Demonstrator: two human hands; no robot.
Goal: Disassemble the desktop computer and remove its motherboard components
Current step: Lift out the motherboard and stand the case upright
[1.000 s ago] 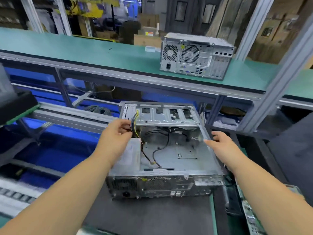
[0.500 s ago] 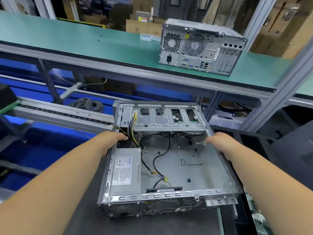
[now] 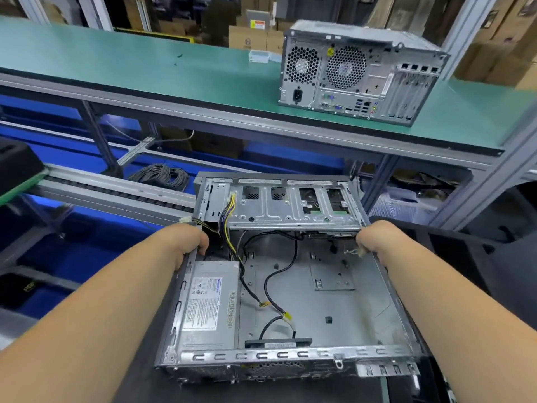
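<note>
Only blurred print is showing on the white label of the power supply [image 3: 210, 298] sitting in the near-left corner of the open chassis [image 3: 334, 303]; none of it is reading clearly. Compared with a second ago, the left hand [image 3: 186, 239] is now curling over the chassis's left wall instead of touching the yellow-and-black cables [image 3: 228, 216], and the right hand [image 3: 374, 237] is gripping the right wall. The chassis is lying on a dark mat [image 3: 139, 359], with a closed tower [image 3: 360, 71] standing on the green bench [image 3: 116, 68] behind.
</note>
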